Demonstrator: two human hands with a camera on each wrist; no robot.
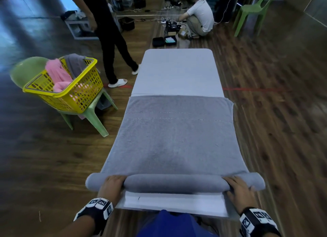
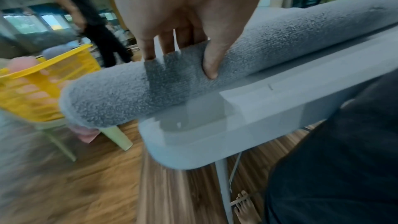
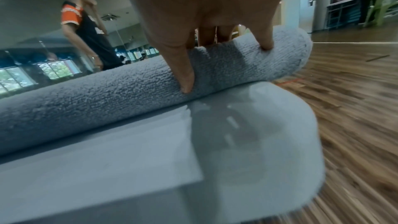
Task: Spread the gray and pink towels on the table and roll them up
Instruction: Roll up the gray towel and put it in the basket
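A gray towel (image 1: 177, 139) lies spread along the white table (image 1: 177, 72), and its near end is wound into a thick roll (image 1: 175, 183) close to the table's front edge. My left hand (image 1: 115, 182) grips the roll near its left end, which overhangs the table. In the left wrist view the fingers of that hand (image 2: 181, 57) reach over the roll (image 2: 120, 94) and the thumb presses its near side. My right hand (image 1: 237, 185) grips the roll (image 3: 86, 101) near its right end in the same way (image 3: 200, 64). A pink towel (image 1: 56, 72) hangs in the basket at the left.
A yellow basket (image 1: 70, 88) sits on a green chair (image 1: 92, 116) left of the table and also holds another gray towel (image 1: 75, 65). A person in black (image 1: 109, 42) walks beyond it. Another person crouches (image 1: 200, 17) by black cases (image 1: 164, 41) on the floor. A second green chair (image 1: 251, 12) stands far right.
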